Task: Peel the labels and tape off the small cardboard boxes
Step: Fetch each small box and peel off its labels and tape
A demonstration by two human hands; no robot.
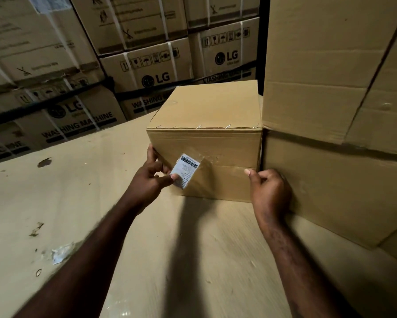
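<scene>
On the cardboard worktop (82, 203) sits the small stapled box (206, 143); left hand (150, 180) pinches the barcode label (185, 170) under clear tape (210, 160), lifting its corner; right hand (270, 191) curls round the box's right edge, likely bracing it.

left fingers (163, 180) pinched, right fingers (252, 176) curled

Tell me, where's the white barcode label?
Head view, centre: the white barcode label is low-left on the small brown cardboard box, front face, pinched by the left hand.
</scene>
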